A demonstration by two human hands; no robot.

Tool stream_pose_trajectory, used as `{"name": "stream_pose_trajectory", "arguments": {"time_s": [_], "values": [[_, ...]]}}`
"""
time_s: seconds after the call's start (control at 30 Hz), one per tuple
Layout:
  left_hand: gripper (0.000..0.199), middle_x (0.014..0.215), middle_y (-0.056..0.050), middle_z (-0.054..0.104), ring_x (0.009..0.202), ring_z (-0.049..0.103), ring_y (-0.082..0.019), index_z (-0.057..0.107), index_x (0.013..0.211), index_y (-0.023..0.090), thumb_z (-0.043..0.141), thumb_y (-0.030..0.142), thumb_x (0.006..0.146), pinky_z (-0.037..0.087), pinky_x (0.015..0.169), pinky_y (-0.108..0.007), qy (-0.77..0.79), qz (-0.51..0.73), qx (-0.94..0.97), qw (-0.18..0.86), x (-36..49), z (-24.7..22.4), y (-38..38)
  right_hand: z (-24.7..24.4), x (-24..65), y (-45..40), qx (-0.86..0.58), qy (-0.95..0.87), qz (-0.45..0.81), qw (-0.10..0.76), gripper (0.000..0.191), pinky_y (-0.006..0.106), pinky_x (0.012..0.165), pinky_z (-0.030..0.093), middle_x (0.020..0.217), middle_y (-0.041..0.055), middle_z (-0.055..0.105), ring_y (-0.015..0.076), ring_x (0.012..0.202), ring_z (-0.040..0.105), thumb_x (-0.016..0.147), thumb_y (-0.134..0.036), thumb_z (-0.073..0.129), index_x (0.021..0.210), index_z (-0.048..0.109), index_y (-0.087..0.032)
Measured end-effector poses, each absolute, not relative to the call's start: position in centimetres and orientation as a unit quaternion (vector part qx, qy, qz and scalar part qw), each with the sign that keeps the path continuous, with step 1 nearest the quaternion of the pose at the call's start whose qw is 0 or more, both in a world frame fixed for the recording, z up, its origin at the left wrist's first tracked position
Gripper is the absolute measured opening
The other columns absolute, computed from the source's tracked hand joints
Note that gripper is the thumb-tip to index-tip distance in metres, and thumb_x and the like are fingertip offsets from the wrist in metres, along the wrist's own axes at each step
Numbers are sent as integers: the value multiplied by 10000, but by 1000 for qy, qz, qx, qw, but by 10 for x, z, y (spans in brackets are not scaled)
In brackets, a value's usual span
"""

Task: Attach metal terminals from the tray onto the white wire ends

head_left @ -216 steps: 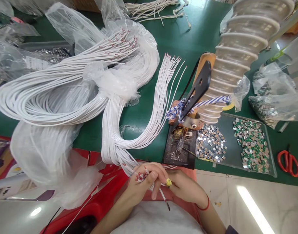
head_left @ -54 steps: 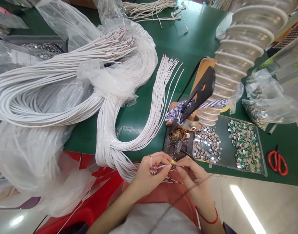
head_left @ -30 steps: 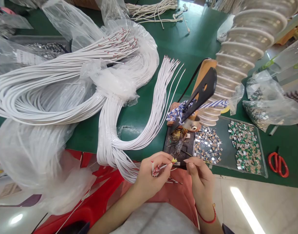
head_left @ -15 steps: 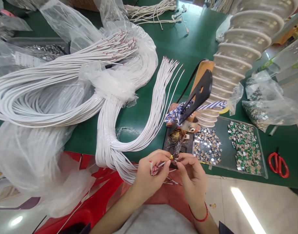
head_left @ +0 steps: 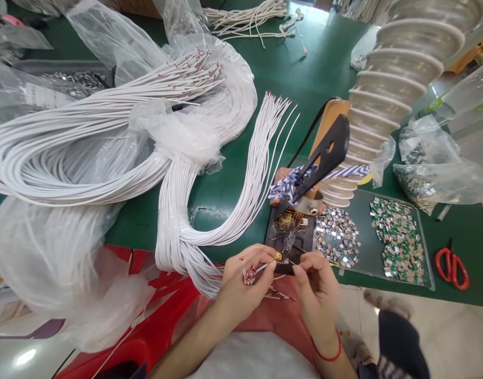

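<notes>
My left hand [head_left: 245, 281] is closed around a white cable [head_left: 260, 267], and a bunch of red-and-white wire ends [head_left: 249, 275] shows in its palm. A small yellow piece [head_left: 278, 256] is at its fingertips. Just past them, a tiny silvery connector [head_left: 285, 261] sits at the cable's tip. To the right, my right hand [head_left: 318, 287] pinches thumb and finger together. A thin dark line runs from there toward the connector; I cannot make out what it is. Both hands are at the table's front edge, by a dark tray [head_left: 271, 237] under a clamped black-handled tool [head_left: 324, 158].
A long bundle of white cables [head_left: 225, 231] curves over the green table [head_left: 316, 58]. Right of the tool lies a flat tray [head_left: 363, 231] with silvery connector shells and green boards. Red-handled scissors [head_left: 452, 268] lie beyond. A ribbed hose [head_left: 399, 79] hangs above. A person's leg [head_left: 401, 342] shows lower right.
My right hand has moved a little to the right, away from my left fingertips, exposing the small connector. My left hand stays in place. A person's leg and foot have appeared at lower right.
</notes>
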State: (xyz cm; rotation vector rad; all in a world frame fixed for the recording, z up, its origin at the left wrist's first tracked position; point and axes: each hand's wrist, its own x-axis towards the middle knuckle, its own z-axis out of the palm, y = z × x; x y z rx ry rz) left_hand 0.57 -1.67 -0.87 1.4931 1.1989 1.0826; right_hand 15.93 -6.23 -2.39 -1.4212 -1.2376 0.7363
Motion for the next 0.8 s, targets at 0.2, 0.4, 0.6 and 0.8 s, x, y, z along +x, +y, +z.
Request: {"name": "stream_pose_trajectory", "arguments": {"time_s": [0.2, 0.4, 0.6, 0.8], "values": [[170, 818, -48, 789, 738, 758, -162, 683, 723, 194, 631, 95, 851, 591, 685, -227, 480, 451, 597, 458, 7, -13, -20, -25, 161, -65, -587, -558, 289, 510, 141, 288, 741, 518, 916, 21, 637, 183, 876, 625, 980, -147, 643, 884, 625, -248], [184, 813, -38, 777, 756, 755, -164, 687, 732, 201, 626, 82, 860, 601, 697, -231, 473, 457, 590, 469, 8, -9, -19, -26, 156, -66, -576, -553, 288, 529, 150, 328, 819, 582, 978, 38, 709, 196, 938, 687, 963, -112, 667, 920, 661, -256], [183, 821, -31, 775, 758, 750, -152, 692, 749, 197, 631, 66, 862, 593, 705, -214, 461, 469, 595, 463, 8, -6, -18, -25, 155, -65, -575, -546, 287, 538, 157, 328, 802, 594, 971, 40, 720, 195, 929, 699, 952, -102, 678, 910, 667, -252], [187, 822, -22, 775, 739, 745, -137, 696, 745, 196, 640, 52, 850, 581, 683, -189, 462, 475, 590, 460, 7, -4, -16, -20, 153, -61, -567, -550, 284, 544, 168, 303, 784, 587, 959, 32, 713, 181, 912, 692, 941, -90, 689, 902, 676, -253]]}}
